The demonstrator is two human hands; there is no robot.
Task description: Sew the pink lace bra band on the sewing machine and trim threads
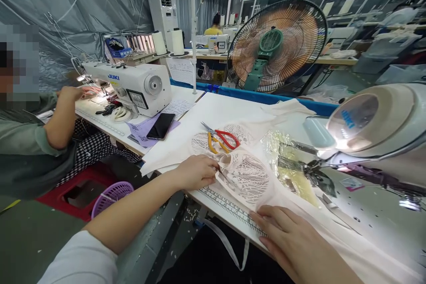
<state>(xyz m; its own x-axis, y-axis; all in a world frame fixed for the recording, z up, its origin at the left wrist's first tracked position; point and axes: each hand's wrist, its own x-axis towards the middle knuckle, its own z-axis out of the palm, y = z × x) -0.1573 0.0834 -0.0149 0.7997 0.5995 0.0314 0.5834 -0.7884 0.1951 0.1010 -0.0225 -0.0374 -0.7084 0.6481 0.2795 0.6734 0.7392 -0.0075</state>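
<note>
A pale pink lace bra (248, 175) lies on the white table in front of me, its near cup bulging upward. My left hand (196, 172) is closed on the inner edge of that cup, fingertips partly hidden by the fabric. At the cup's lower right edge, my right hand (282, 230) pinches the bra's band between thumb and fingers. Just beyond the near cup, pliers (222, 138) with one red and one orange handle rest on the other lace part. A printed ruler scale (229, 206) runs along the table edge beneath the hands.
On the right stands a sewing machine head (376, 128) with its lamp lit. A phone (161, 126) lies on purple paper to the left. Beyond are a JUKI machine (129, 86), a seated co-worker's arm (60, 120), a large fan (276, 44) and a purple basket (111, 196).
</note>
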